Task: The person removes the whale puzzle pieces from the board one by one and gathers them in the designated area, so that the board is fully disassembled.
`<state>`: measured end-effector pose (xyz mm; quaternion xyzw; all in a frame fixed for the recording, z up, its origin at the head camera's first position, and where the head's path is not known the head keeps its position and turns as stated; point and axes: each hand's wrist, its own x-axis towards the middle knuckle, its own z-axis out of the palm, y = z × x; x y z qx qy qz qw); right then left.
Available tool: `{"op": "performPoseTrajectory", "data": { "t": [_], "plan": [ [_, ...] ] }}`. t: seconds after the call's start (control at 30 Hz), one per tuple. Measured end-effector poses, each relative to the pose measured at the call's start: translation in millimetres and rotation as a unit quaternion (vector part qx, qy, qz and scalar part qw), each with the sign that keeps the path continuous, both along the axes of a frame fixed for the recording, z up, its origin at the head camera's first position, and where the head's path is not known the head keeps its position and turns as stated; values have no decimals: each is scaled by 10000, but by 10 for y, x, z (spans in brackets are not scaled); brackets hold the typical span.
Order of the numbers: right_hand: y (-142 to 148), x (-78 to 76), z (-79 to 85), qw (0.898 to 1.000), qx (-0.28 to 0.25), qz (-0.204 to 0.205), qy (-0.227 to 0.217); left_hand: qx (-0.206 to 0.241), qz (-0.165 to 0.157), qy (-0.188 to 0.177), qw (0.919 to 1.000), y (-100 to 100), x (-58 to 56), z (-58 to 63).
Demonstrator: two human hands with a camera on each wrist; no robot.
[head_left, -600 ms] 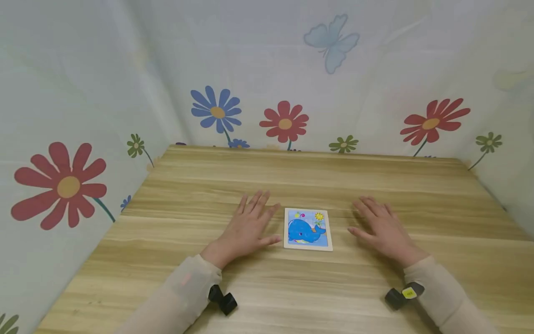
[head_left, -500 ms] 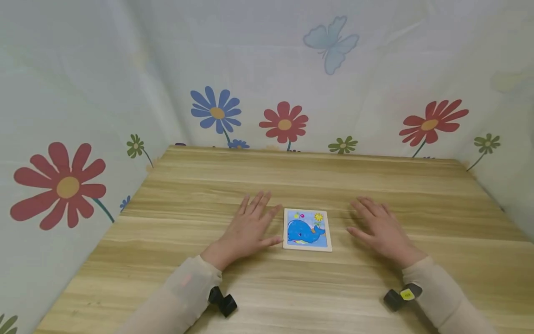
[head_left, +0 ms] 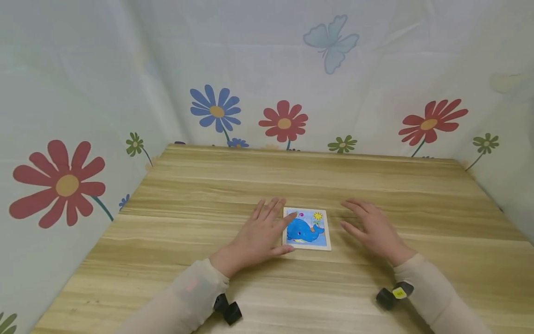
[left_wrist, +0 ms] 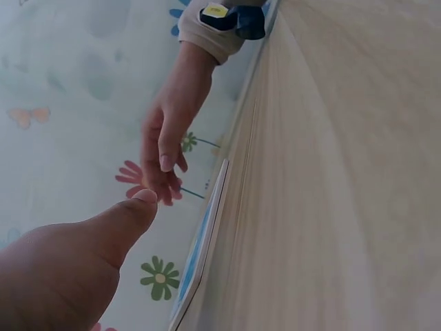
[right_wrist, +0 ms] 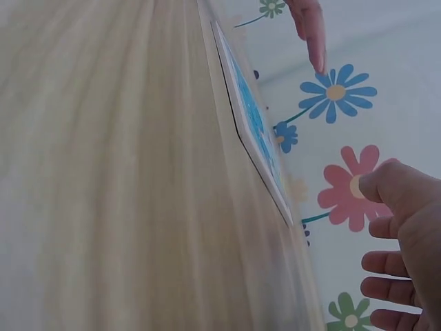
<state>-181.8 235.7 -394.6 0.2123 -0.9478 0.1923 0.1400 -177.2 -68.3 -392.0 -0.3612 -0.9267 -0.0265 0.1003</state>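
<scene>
A square whale puzzle (head_left: 306,232) in a pale frame lies flat on the wooden table (head_left: 233,176). My left hand (head_left: 258,236) is raised over the table at the puzzle's left side, fingers extended; its index finger and thumb overlap the left edge in the head view. To the right of the puzzle, my right hand (head_left: 377,232) hovers with its fingers stretched toward it, a gap of table between. In the right wrist view the puzzle (right_wrist: 255,131) shows edge-on on the tabletop, with the right hand's thumb (right_wrist: 400,183) above table height. Both hands hold nothing.
A white cloth printed with flowers and a butterfly (head_left: 331,44) hangs behind the table and along its sides. Black wrist cameras (head_left: 227,308) are strapped over both pale sleeves (head_left: 438,292).
Both hands have moved inward toward the puzzle. The left hand has come right far enough to overlap its left edge; the right hand has shifted slightly left. The puzzle stays put.
</scene>
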Motion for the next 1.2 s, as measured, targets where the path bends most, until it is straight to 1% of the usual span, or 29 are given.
{"op": "performPoseTrajectory", "data": {
  "t": [0.13,0.3,0.5,0.73,0.83,1.07,1.2],
  "plan": [
    [-70,-20,15,9999,-96,77,67,-136,-138,23,9998,68,29,9],
    [-170,-54,40,9996,-205,162,-83,-298,-195,65,9993,136,45,-3],
    [-284,-109,39,9987,-361,289,-192,-577,-248,-1,9980,203,88,-44],
    [-426,-174,0,9968,-554,438,-385,-611,-401,-374,9966,245,141,-122],
    [-494,-201,-7,9961,-587,507,-430,-693,-443,-419,9957,255,149,-162],
    [-636,-265,-27,9961,-454,631,-412,-694,-519,-740,9935,262,172,-214],
    [-708,-300,-50,9961,-393,606,-507,-719,-575,-803,9925,266,175,-232]
  ]
}}
